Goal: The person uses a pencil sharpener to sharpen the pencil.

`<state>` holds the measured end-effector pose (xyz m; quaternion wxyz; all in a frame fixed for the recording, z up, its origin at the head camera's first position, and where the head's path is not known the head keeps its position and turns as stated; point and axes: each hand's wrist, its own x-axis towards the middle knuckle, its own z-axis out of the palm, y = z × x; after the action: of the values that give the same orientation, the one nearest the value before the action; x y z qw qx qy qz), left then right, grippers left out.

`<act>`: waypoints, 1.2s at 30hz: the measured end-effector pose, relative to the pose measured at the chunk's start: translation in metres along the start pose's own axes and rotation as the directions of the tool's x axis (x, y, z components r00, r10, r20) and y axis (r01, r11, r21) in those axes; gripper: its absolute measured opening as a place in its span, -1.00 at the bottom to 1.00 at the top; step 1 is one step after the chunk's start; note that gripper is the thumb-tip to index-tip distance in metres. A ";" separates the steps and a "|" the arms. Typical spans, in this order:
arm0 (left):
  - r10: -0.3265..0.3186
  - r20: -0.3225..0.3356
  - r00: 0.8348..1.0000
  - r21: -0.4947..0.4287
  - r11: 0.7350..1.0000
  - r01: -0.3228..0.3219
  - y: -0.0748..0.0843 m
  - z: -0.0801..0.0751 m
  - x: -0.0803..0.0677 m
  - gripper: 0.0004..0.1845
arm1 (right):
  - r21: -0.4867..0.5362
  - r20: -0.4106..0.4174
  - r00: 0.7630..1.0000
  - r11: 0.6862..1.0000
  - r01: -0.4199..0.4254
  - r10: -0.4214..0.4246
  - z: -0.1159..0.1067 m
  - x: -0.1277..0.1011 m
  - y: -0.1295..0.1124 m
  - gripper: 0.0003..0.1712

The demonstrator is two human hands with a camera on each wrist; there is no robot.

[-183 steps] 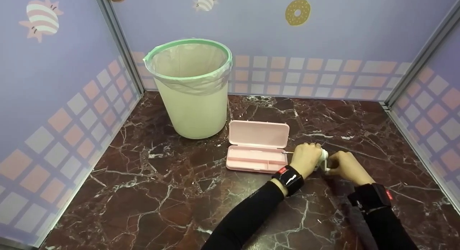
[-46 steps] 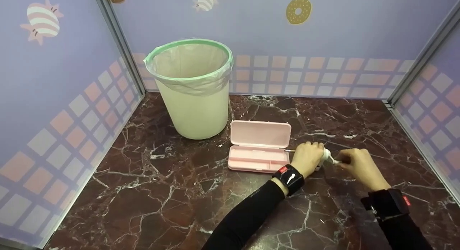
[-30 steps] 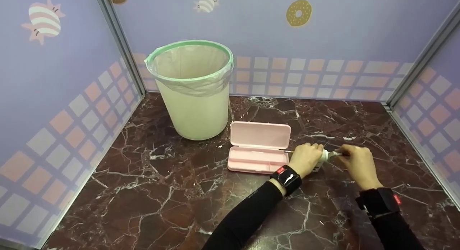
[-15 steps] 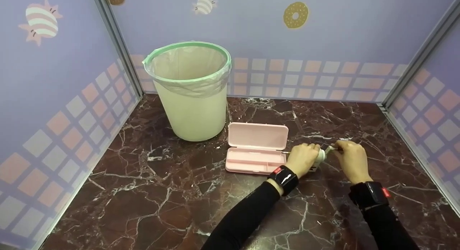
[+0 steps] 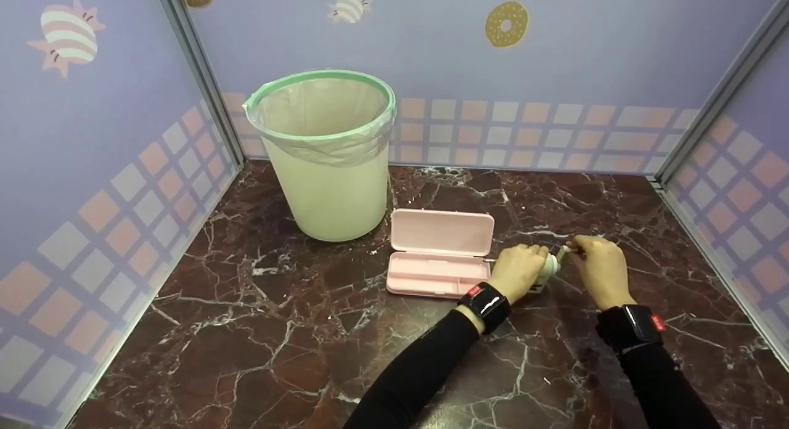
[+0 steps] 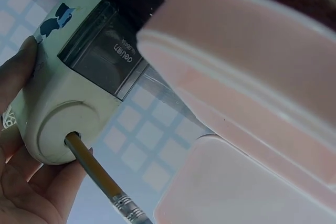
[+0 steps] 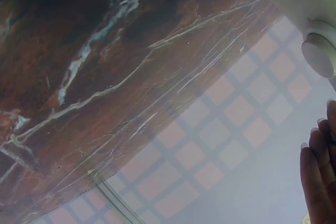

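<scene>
Left hand: the left hand (image 5: 519, 270), centre right of the head view, wraps its fingers round a pale pencil sharpener (image 5: 548, 267) standing on the marble table (image 5: 246, 330).
Right hand: the right hand (image 5: 599, 265), just right of the sharpener, pinches the crank handle (image 5: 566, 251) at its right end.
Pencil: a pencil (image 6: 100, 177) sits in the sharpener's front hole; its long axis runs left to right, metal end pointing left toward the case.
Nearer hand: the left hand, already touching the sharpener beside the pencil.
Case: an open pink pencil case (image 5: 441, 251) lies just left of the left hand.
Bin: a lined bin (image 5: 323, 151) stands farther back, upper left.
</scene>
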<state>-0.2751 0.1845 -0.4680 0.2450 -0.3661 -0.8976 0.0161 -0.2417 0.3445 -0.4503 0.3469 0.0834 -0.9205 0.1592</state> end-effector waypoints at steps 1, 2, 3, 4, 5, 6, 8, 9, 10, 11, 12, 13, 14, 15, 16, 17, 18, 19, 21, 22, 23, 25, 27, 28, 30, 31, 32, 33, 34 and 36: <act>-0.002 -0.002 1.000 -0.001 1.000 0.002 0.000 0.000 0.000 -0.69 | -0.002 0.003 1.000 1.000 -0.003 0.003 0.001 0.001 0.000 -0.81; -0.002 -0.002 1.000 -0.002 1.000 0.002 -0.001 0.001 0.000 -0.69 | -0.006 0.005 1.000 1.000 -0.004 0.004 0.001 0.001 0.000 -0.80; -0.004 -0.006 1.000 0.002 1.000 0.004 -0.001 0.002 0.000 -0.69 | -0.007 0.002 1.000 1.000 -0.003 0.003 0.002 0.002 0.000 -0.81; -0.007 -0.006 1.000 0.007 1.000 0.007 -0.002 0.002 0.000 -0.69 | -0.009 0.000 1.000 1.000 -0.001 0.001 0.003 0.003 0.000 -0.81; -0.007 -0.006 1.000 0.010 1.000 0.007 -0.002 0.002 0.000 -0.69 | -0.012 0.001 1.000 1.000 0.002 -0.002 0.004 0.003 0.000 -0.81; -0.008 -0.005 1.000 0.014 1.000 0.008 -0.002 0.002 0.000 -0.69 | -0.014 0.001 1.000 1.000 0.003 -0.003 0.005 0.004 -0.001 -0.81; -0.007 -0.004 1.000 0.017 1.000 0.007 -0.003 0.002 -0.001 -0.69 | -0.010 0.002 1.000 1.000 0.001 -0.001 0.006 0.006 -0.001 -0.82; -0.006 -0.005 1.000 0.018 1.000 0.006 -0.004 0.002 -0.001 -0.68 | -0.007 0.004 1.000 1.000 -0.001 0.001 0.007 0.007 -0.001 -0.82; -0.005 0.000 1.000 0.015 1.000 0.005 -0.004 0.001 -0.001 -0.68 | -0.003 0.011 1.000 1.000 -0.006 0.006 0.007 0.008 -0.001 -0.83; -0.004 0.002 1.000 0.012 1.000 0.004 -0.004 0.001 -0.001 -0.68 | 0.000 0.019 1.000 1.000 -0.012 0.012 0.008 0.009 -0.001 -0.83; -0.003 0.004 1.000 0.009 1.000 0.003 -0.005 0.001 -0.001 -0.68 | 0.004 0.026 1.000 1.000 -0.015 0.015 0.008 0.010 -0.001 -0.83; -0.003 0.005 1.000 0.007 1.000 0.003 -0.005 0.001 -0.001 -0.68 | 0.007 0.034 0.999 1.000 -0.019 0.018 0.009 0.011 -0.001 -0.83; -0.003 0.007 1.000 0.006 1.000 0.003 -0.006 0.001 -0.001 -0.67 | 0.006 0.042 0.999 1.000 -0.021 0.020 0.010 0.012 -0.001 -0.84; -0.004 0.008 1.000 0.006 1.000 0.004 -0.006 0.001 -0.001 -0.67 | 0.007 0.050 0.999 1.000 -0.022 0.022 0.010 0.013 -0.001 -0.84; -0.004 0.008 1.000 0.008 1.000 0.004 -0.007 0.001 -0.002 -0.67 | 0.008 0.058 0.998 1.000 -0.024 0.024 0.011 0.015 0.000 -0.84; -0.005 0.006 1.000 0.009 1.000 0.004 -0.007 0.001 -0.002 -0.67 | 0.008 0.066 0.998 1.000 -0.025 0.025 0.012 0.016 0.000 -0.84; -0.004 0.004 1.000 0.011 1.000 0.004 -0.007 0.001 -0.002 -0.67 | 0.008 0.074 0.997 1.000 -0.026 0.025 0.013 0.017 0.001 -0.85; -0.004 0.001 1.000 0.013 1.000 0.004 -0.007 0.001 -0.002 -0.66 | 0.008 0.080 0.996 1.000 -0.027 0.026 0.014 0.018 0.001 -0.86; -0.003 -0.003 1.000 0.014 1.000 0.003 -0.007 0.002 -0.002 -0.65 | 0.012 0.097 0.995 1.000 -0.029 0.028 0.017 0.020 0.004 -0.87; -0.002 -0.003 1.000 0.014 1.000 0.002 -0.006 0.002 -0.002 -0.64 | 0.015 0.106 0.994 0.999 -0.030 0.028 0.019 0.021 0.005 -0.88; -0.001 -0.002 1.000 0.012 1.000 0.001 -0.006 0.002 -0.002 -0.62 | 0.014 0.118 0.993 0.999 -0.031 0.029 0.021 0.021 0.006 -0.88; 0.000 -0.004 1.000 0.008 1.000 0.000 -0.005 0.002 -0.003 -0.60 | 0.019 0.141 0.990 0.999 -0.037 0.034 0.025 0.022 0.010 -0.90; 0.001 -0.005 1.000 0.004 1.000 -0.001 -0.004 0.002 -0.003 -0.60 | 0.027 0.167 0.985 0.999 -0.044 0.039 0.029 0.022 0.013 -0.92; 0.002 -0.004 1.000 0.003 1.000 -0.002 -0.004 0.002 -0.003 -0.60 | 0.030 0.179 0.983 0.998 -0.050 0.043 0.032 0.022 0.015 -0.94; 0.002 -0.002 1.000 -0.002 1.000 -0.002 -0.004 0.002 -0.003 -0.59 | 0.036 0.204 0.978 0.998 -0.052 0.044 0.035 0.022 0.018 -0.96; 0.001 0.001 1.000 -0.003 1.000 -0.001 -0.003 0.002 -0.003 -0.60 | 0.037 0.216 0.975 0.998 -0.053 0.043 0.036 0.022 0.019 -0.96; 0.000 0.003 1.000 -0.005 1.000 0.000 -0.003 0.002 -0.003 -0.60 | 0.039 0.228 0.973 0.998 -0.052 0.042 0.037 0.022 0.020 -0.95; -0.001 0.003 1.000 -0.009 1.000 0.001 -0.003 0.002 -0.003 -0.61 | 0.042 0.238 0.970 0.998 -0.052 0.041 0.037 0.022 0.021 -0.95; -0.002 0.004 1.000 -0.013 1.000 0.002 -0.003 0.002 -0.003 -0.60 | 0.045 0.247 0.968 0.998 -0.053 0.040 0.038 0.022 0.021 -0.94; -0.004 0.002 1.000 -0.022 1.000 0.004 -0.003 0.002 -0.002 -0.60 | 0.051 0.263 0.964 0.997 -0.057 0.041 0.037 0.023 0.022 -0.94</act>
<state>-0.2762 0.1813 -0.4703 0.2402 -0.3671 -0.8986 0.0062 -0.2871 0.3512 -0.4669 0.2159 0.0910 -0.9549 0.1823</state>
